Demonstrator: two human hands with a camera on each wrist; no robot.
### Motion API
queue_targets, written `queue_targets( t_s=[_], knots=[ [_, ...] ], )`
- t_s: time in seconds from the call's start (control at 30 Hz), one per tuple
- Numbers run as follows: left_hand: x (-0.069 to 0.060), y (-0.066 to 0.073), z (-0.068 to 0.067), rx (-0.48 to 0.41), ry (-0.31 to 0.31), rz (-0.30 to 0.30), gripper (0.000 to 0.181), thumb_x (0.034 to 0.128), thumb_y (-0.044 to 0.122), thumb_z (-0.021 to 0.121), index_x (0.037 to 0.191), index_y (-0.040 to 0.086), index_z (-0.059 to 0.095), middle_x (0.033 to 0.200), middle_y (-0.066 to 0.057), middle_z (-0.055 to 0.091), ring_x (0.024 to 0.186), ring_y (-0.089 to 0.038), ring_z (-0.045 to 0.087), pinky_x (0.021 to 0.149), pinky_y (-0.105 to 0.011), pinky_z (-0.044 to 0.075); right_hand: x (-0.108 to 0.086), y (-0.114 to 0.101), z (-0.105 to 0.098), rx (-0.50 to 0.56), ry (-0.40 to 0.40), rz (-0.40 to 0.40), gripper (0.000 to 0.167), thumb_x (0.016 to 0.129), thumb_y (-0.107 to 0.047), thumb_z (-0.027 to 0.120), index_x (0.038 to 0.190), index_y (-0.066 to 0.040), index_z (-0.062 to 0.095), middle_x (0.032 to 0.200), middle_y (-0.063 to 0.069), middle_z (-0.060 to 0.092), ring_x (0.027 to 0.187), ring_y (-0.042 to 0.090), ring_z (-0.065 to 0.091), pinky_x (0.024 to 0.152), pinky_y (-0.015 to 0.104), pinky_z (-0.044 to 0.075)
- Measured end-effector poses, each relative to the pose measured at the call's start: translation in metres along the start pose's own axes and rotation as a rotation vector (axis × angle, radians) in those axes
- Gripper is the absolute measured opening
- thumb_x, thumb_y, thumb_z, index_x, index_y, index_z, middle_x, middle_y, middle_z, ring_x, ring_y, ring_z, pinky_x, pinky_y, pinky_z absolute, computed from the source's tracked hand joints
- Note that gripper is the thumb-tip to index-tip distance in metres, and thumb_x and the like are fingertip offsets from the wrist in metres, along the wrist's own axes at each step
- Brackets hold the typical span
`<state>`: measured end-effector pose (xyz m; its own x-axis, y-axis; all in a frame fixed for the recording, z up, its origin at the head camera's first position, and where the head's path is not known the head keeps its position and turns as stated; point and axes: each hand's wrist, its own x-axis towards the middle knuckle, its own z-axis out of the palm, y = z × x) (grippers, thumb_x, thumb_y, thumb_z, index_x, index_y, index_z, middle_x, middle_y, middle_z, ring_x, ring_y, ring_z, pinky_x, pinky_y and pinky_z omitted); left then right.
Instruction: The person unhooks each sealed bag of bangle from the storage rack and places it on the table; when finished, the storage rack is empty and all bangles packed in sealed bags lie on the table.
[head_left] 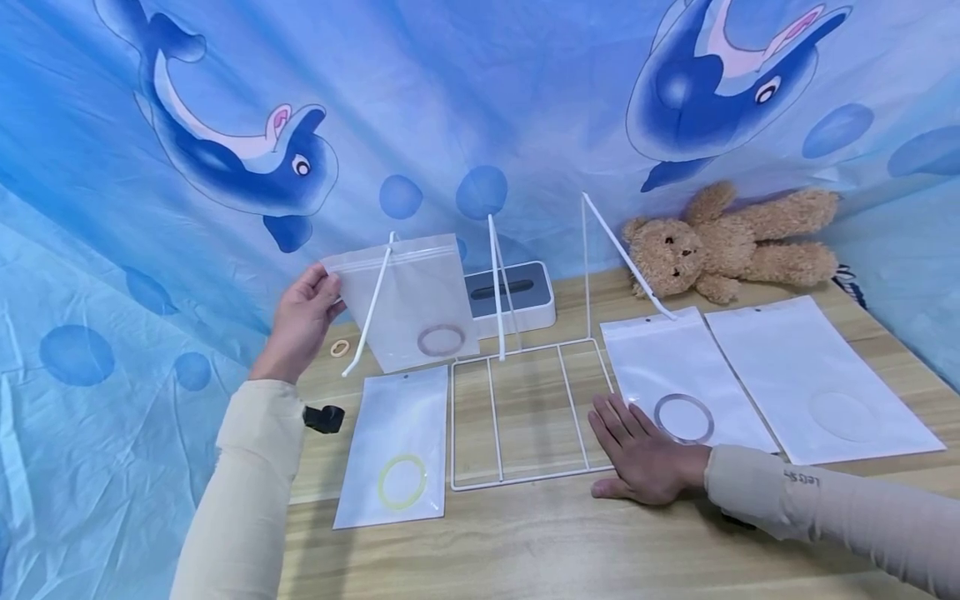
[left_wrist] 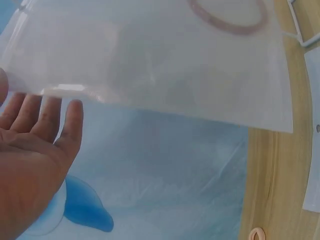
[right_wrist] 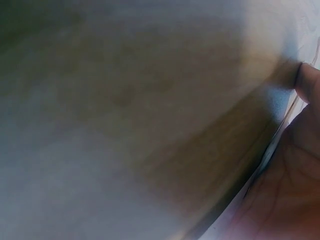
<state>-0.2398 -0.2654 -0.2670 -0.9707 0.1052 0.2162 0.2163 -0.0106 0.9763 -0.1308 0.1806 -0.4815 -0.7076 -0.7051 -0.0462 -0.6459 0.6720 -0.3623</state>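
Observation:
My left hand (head_left: 300,312) pinches the upper left corner of a translucent zip bag (head_left: 405,300) with a brownish ring inside. The bag hangs upright at the left prong (head_left: 372,300) of a white wire rack (head_left: 498,482). That prong runs in front of the bag's face; whether it passes through a hole is unclear. In the left wrist view, several fingers are behind the bag's edge. Palm down, my right hand (head_left: 645,454) rests on the table, fingers extended by the rack base's right side. The right wrist view is mostly blurred.
A bag with a yellow ring (head_left: 390,417) lies left of the rack. Two white bags, one with a grey ring (head_left: 652,350) and one with a pale ring (head_left: 802,358), lie right. Behind are a tissue box (head_left: 532,312) and teddy bear (head_left: 720,246). A small tan ring (head_left: 341,348) lies left.

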Motion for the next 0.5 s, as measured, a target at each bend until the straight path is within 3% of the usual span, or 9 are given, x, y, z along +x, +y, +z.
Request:
queue_targets(
  t_s=[0.17, 0.37, 0.5],
  knots=[
    [-0.0003, -0.0001, 0.0047, 0.123, 0.054, 0.005, 0.020, 0.1036, 0.026, 0.054, 0.119, 0.015, 0.060, 0.108, 0.001, 0.061, 0.100, -0.010, 0.058, 0.082, -0.020, 0.050, 0.0008, 0.0000, 0.0009, 0.009, -0.002, -0.004, 0.101, 0.097, -0.065, 0.047, 0.154, 0.012, 0.015, 0.161, 0.033, 0.001, 0.147, 0.050, -0.006, 0.114, 0.047, -0.016],
    [-0.0031, 0.0026, 0.0062, 0.229, 0.082, 0.011, 0.026, 0.1027, 0.030, 0.056, 0.120, 0.011, 0.064, 0.107, 0.002, 0.065, 0.101, -0.012, 0.059, 0.080, -0.020, 0.050, 0.0009, 0.0018, 0.0025, -0.013, 0.014, -0.013, 0.101, 0.097, -0.065, 0.046, 0.154, 0.012, 0.016, 0.161, 0.033, 0.002, 0.147, 0.050, -0.004, 0.106, 0.032, -0.026],
    [-0.0052, 0.0037, 0.0064, 0.231, 0.089, 0.024, 0.026, 0.1022, 0.029, 0.058, 0.119, 0.010, 0.066, 0.105, 0.003, 0.067, 0.100, -0.011, 0.061, 0.079, -0.020, 0.052, 0.0005, 0.0020, 0.0025, -0.014, 0.009, -0.002, 0.101, 0.097, -0.066, 0.046, 0.154, 0.012, 0.015, 0.161, 0.033, 0.001, 0.147, 0.050, -0.005, 0.105, 0.032, -0.025]
  ],
)
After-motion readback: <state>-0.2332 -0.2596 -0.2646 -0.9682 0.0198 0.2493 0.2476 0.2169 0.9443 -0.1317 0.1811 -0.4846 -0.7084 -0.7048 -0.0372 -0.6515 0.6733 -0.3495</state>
